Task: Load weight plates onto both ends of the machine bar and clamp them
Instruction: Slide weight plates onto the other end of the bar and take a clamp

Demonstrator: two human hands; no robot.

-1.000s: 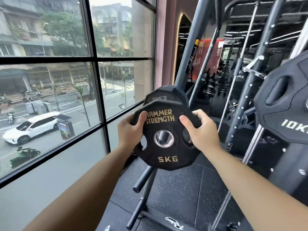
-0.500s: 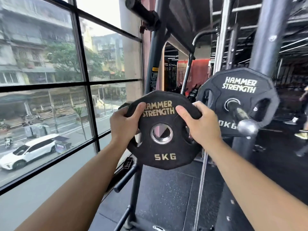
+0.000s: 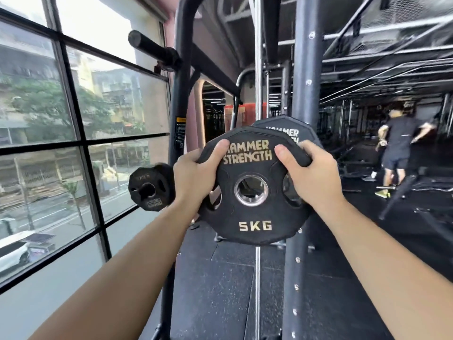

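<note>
I hold a black 5 kg weight plate (image 3: 253, 218) upright at chest height, its gold lettering facing me. My left hand (image 3: 193, 179) grips its upper left rim, thumb on the face. My right hand (image 3: 312, 179) grips the upper right rim, fingers through a grip slot. Directly behind it a larger black plate (image 3: 285, 128) peeks out above, beside the dark rack upright (image 3: 306, 94). The bar end is hidden behind the plate I hold. Another 5 kg plate (image 3: 150, 187) hangs on a storage peg to the left.
A big window (image 3: 61, 143) runs along the left. A chrome guide rod (image 3: 257, 69) and rack posts stand ahead. A black handle bar (image 3: 152, 49) juts out at head height. A person (image 3: 398, 148) in dark clothes moves at the far right on black rubber flooring (image 3: 220, 278).
The view has swung right and up. The 5 kg plate in both hands now covers the larger plate and its bar end. The plate on the left peg has come into view.
</note>
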